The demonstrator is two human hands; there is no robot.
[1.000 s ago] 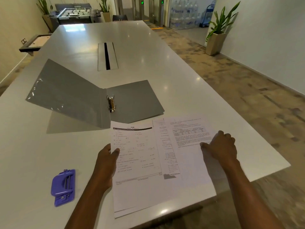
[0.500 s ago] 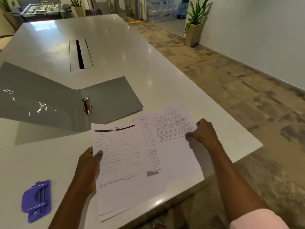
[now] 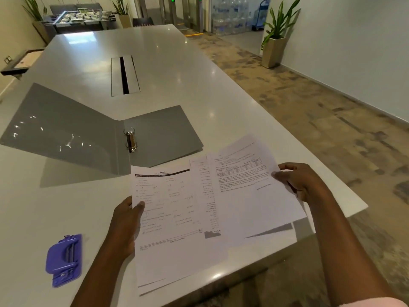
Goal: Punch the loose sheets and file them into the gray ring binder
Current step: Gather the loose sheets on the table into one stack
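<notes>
Several loose printed sheets [image 3: 188, 218] are fanned out near the table's front edge. My left hand [image 3: 127, 220] grips their left edge, thumb on top. My right hand [image 3: 301, 180] pinches the right edge of the rightmost sheet [image 3: 250, 191], which is lifted off the table and casts a shadow. The gray ring binder [image 3: 159, 134] lies open just behind the sheets, its left cover propped up at a slant and its metal rings [image 3: 131, 140] shut at the spine. A purple hole punch [image 3: 64, 259] lies to the left of my left forearm.
The white table [image 3: 177, 74] has a cable slot [image 3: 124, 75] in its middle. Its right corner ends just beyond my right hand. A potted plant [image 3: 274, 41] stands on the floor to the right. A foosball table [image 3: 77, 17] is far behind.
My right hand has raised the rightmost sheet's edge off the table. My left hand stays on the left edge of the stack. The camera view has shifted.
</notes>
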